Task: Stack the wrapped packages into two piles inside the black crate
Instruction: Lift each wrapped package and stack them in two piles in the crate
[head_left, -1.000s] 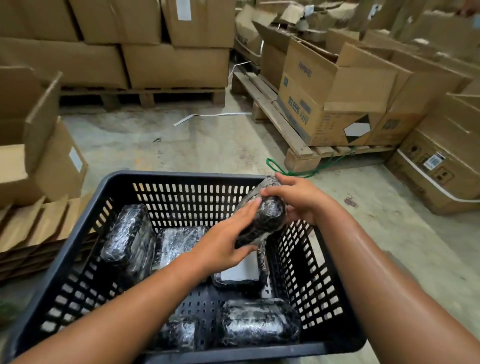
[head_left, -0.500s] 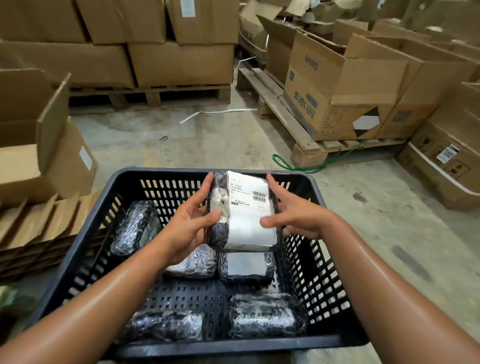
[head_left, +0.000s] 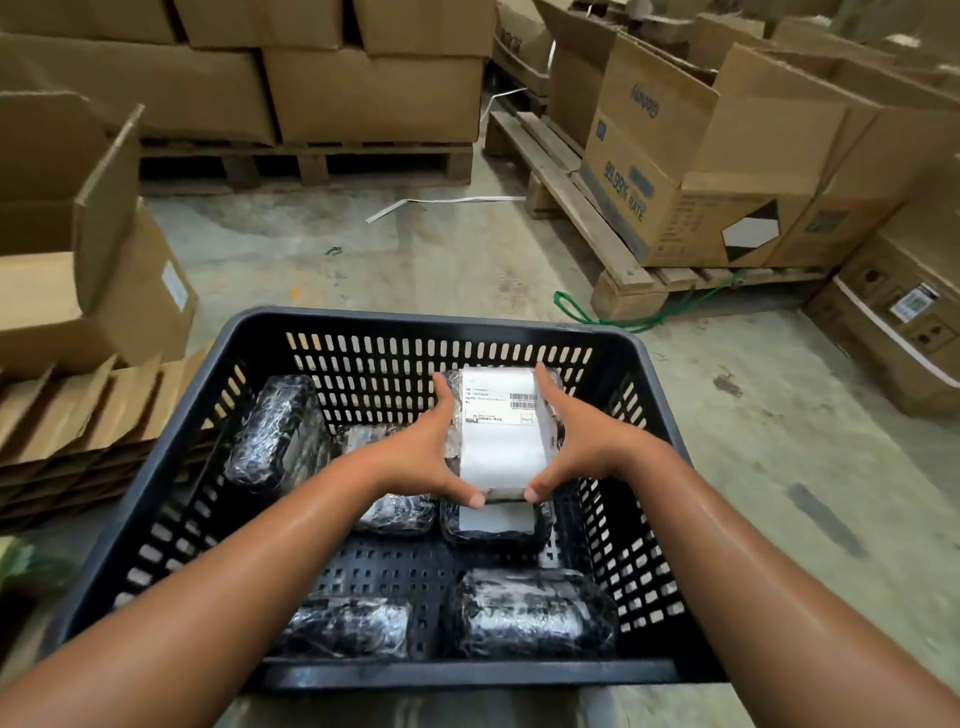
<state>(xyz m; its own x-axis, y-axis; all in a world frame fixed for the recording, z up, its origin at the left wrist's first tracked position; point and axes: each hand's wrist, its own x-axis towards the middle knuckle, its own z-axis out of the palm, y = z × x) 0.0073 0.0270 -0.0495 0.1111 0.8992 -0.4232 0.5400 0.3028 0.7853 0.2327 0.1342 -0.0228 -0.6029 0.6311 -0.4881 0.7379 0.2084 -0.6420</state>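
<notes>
A black slotted crate stands on the floor in front of me. Both hands hold one wrapped package, white label up, inside the crate at the back right. My left hand grips its left side and my right hand its right side. It sits just over another labelled package lying on the crate floor. A third package is partly hidden under my left wrist. One package leans at the back left. Two more lie at the front, one at the left and one at the right.
Open cardboard boxes and flattened cardboard lie to the left of the crate. Wooden pallets loaded with boxes stand behind and to the right. A green cord lies on the concrete floor by the pallet corner.
The package was turned label-up between my hands, then carried down into the crate's back right, over the labelled package. The camera tilted slightly.
</notes>
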